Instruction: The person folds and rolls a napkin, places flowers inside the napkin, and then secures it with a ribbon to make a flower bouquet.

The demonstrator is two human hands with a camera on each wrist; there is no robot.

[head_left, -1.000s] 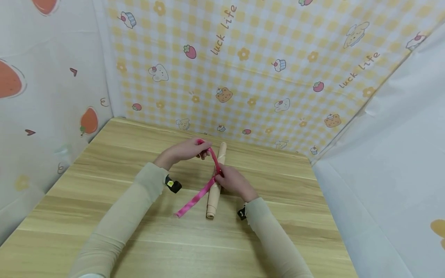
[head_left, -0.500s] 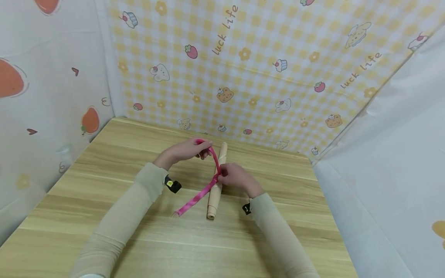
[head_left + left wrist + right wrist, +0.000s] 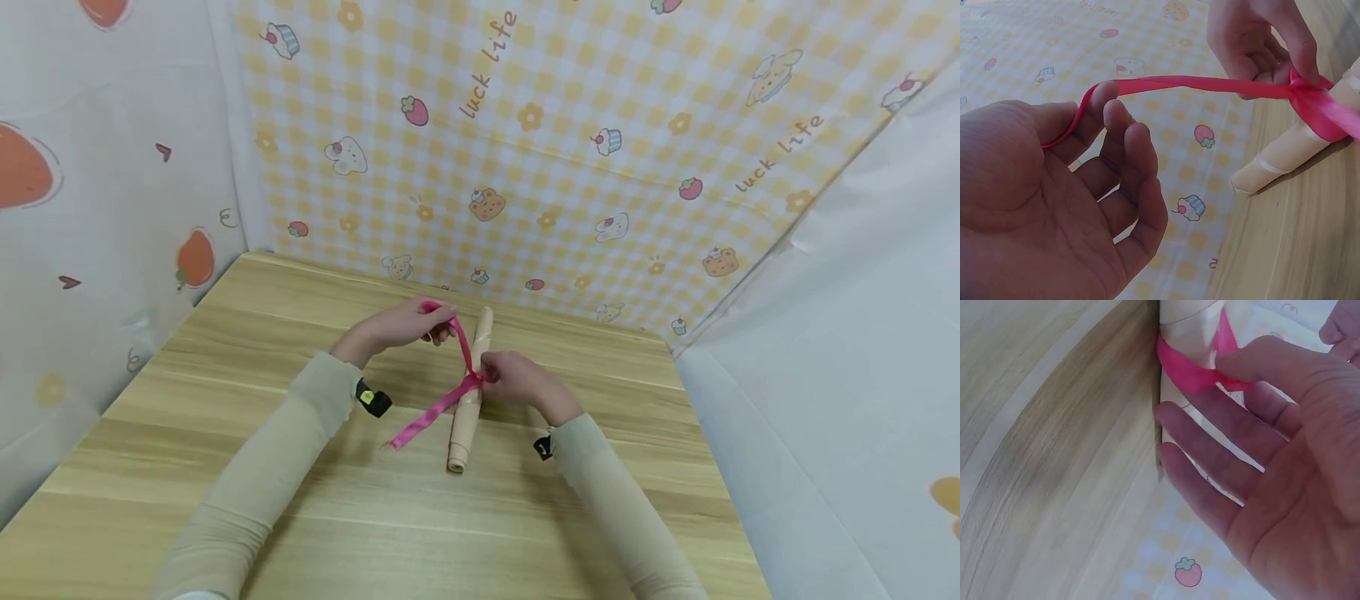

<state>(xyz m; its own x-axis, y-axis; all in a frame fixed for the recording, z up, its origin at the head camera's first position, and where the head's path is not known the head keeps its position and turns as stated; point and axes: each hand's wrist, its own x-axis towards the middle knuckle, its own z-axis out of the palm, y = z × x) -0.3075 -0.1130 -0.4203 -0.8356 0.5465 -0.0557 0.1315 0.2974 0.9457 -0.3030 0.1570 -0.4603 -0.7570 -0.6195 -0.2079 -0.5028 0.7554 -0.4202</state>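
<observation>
A tan roll, like rolled-up paper or thin leather, lies on the wooden table with its near end toward me. Around its middle goes a pink satin ribbon, crossed on itself on top. Between thumb and index finger my left hand pinches one length of the ribbon, raised left of the roll. My right hand pinches the ribbon at the crossing with thumb and index finger, its other fingers spread beside the roll. The loose tail slants down to the left. A pale band also circles the roll.
The wooden table meets a yellow checked cloth wall close behind the roll. White printed cloth hangs at the left, and plain white cloth at the right. Each wrist wears a black camera strap.
My right hand has shifted slightly right, drawing ribbon through at the crossing. The loose tail has shortened and its end has moved up. My left hand has stayed nearly still.
</observation>
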